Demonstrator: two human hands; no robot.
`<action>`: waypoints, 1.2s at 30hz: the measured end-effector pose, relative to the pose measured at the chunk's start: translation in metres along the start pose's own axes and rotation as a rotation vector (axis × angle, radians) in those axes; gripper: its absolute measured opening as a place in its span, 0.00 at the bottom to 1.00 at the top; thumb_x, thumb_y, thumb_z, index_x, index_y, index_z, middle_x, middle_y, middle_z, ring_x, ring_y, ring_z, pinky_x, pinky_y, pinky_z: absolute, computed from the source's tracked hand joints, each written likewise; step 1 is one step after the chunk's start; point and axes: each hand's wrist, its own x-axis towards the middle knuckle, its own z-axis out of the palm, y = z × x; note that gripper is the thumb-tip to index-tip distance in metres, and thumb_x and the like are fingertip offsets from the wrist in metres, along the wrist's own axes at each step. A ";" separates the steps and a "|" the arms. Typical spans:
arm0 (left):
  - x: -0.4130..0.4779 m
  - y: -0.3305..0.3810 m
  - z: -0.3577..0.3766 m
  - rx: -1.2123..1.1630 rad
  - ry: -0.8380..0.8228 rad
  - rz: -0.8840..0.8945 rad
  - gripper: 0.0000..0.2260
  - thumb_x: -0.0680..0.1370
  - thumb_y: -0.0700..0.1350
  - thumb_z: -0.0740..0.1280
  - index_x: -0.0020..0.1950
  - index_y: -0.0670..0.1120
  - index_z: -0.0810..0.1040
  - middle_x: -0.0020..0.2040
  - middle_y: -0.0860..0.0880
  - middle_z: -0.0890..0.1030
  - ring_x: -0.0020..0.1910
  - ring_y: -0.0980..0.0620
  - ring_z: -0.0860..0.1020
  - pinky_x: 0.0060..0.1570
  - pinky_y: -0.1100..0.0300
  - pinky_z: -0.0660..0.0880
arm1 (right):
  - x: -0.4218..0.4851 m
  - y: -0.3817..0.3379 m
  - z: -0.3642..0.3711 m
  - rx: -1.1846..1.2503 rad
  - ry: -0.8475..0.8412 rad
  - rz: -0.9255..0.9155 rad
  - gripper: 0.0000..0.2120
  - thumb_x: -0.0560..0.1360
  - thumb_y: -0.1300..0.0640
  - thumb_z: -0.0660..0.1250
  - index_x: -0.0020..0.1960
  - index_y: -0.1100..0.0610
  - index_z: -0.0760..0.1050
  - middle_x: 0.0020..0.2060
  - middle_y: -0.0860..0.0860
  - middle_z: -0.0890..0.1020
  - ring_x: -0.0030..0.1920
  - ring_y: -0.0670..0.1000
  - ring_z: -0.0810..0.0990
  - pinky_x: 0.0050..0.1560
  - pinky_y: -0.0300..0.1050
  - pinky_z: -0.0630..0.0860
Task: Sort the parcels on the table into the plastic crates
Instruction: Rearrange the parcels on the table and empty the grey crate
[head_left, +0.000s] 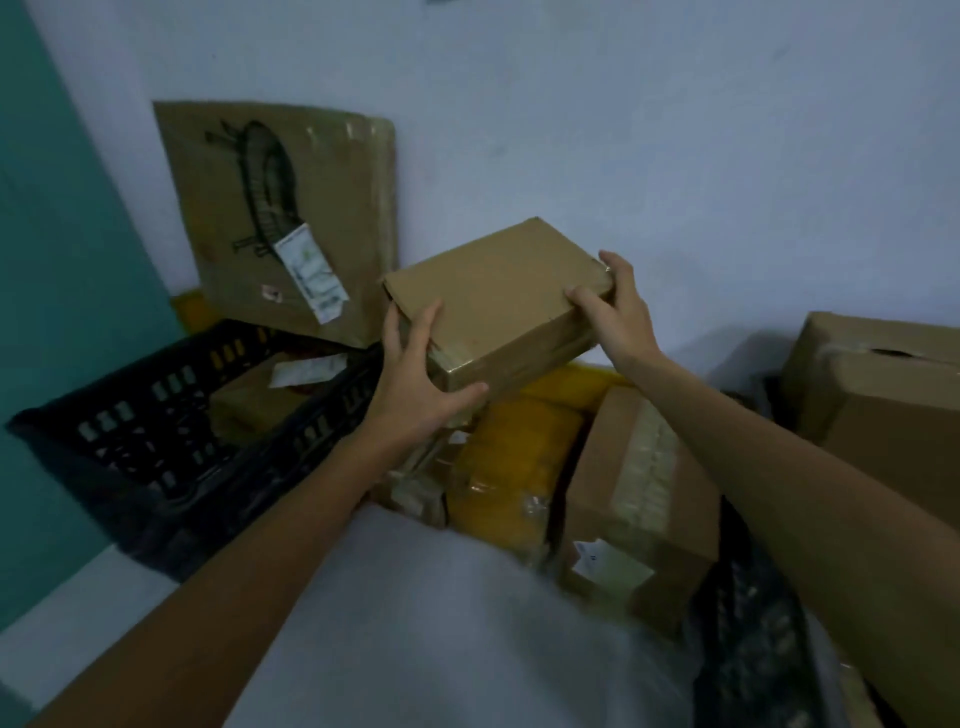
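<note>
Head camera, and both hands are on one parcel: a small cardboard box (498, 301), plain brown, lifted clear of the pile and tilted, its far end higher than its near corner. It hangs in front of the pale wall (649, 130), just right of the black plastic crate (119, 421) and above the yellow padded parcel (511, 457).

The left hand (415, 379) takes the near left end. Its fingers (430, 322) are spread wide, running up the box's left edge, and the thumb hooks under the near bottom corner. A broad, open-handed clasp, palm against the cardboard.

The right hand (621, 312) grips the far right corner. The thumb lies flat on the top face, and the other fingers curl round the corner and down the far side. How far they reach underneath I cannot tell.

In the black crate lies a brown parcel (254, 410) with a white label on top. Behind the crate a large flat carton (291, 208) leans upright against the wall, with a dark drawing and a slanted white label on its face.

Below the held box, the yellow parcel sits tight beside a taped cardboard box (639, 499). Further right stands a big brown carton (883, 400), partly cut off by the frame. Nearest the camera is a blurred white wrapped bundle (441, 623).
</note>
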 end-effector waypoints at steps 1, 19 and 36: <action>-0.001 -0.013 -0.004 0.034 -0.007 -0.010 0.40 0.69 0.51 0.74 0.75 0.57 0.54 0.77 0.49 0.42 0.75 0.49 0.53 0.68 0.56 0.59 | 0.003 0.005 0.014 -0.022 -0.035 0.022 0.29 0.75 0.45 0.65 0.73 0.47 0.58 0.67 0.54 0.67 0.64 0.55 0.69 0.61 0.48 0.70; -0.026 -0.158 0.014 0.445 -0.216 -0.267 0.37 0.72 0.60 0.69 0.75 0.53 0.55 0.73 0.39 0.51 0.70 0.41 0.57 0.65 0.50 0.64 | 0.036 0.101 0.168 -0.228 -0.325 0.438 0.34 0.72 0.46 0.71 0.72 0.54 0.61 0.67 0.55 0.70 0.66 0.60 0.70 0.58 0.59 0.75; 0.023 -0.142 0.030 0.554 -0.328 -0.111 0.27 0.78 0.50 0.60 0.75 0.46 0.57 0.76 0.44 0.55 0.73 0.42 0.54 0.69 0.50 0.59 | 0.036 0.093 0.168 -0.655 -0.310 0.021 0.30 0.77 0.51 0.64 0.75 0.54 0.59 0.73 0.56 0.64 0.73 0.57 0.61 0.70 0.52 0.63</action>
